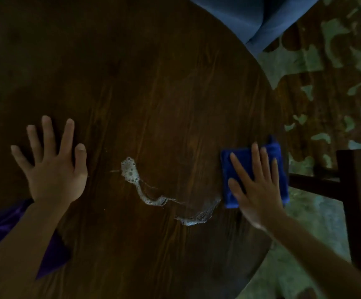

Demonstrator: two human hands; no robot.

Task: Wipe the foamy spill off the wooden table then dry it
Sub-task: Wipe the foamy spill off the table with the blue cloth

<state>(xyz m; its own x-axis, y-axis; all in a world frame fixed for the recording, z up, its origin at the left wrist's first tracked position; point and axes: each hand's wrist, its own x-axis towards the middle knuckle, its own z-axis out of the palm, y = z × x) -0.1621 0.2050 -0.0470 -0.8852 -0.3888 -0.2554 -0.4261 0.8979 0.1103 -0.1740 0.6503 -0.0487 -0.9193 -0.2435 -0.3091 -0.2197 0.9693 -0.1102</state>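
A round dark wooden table (145, 83) fills the view. White foam (129, 170) lies near its middle, trailing in a thin curved streak toward the lower right, where a smeared wet patch (199, 214) ends beside the cloth. A folded blue cloth (240, 167) lies flat at the table's right edge. My right hand (255, 186) presses down on it with fingers spread. My left hand (52, 167) rests flat on the bare wood left of the foam, fingers apart, holding nothing.
A dark wooden chair (354, 190) stands just right of the table edge. Blue upholstery (250, 16) sits beyond the table at top right. A patterned floor (326, 72) shows on the right. Purple fabric (0, 225) lies under my left forearm.
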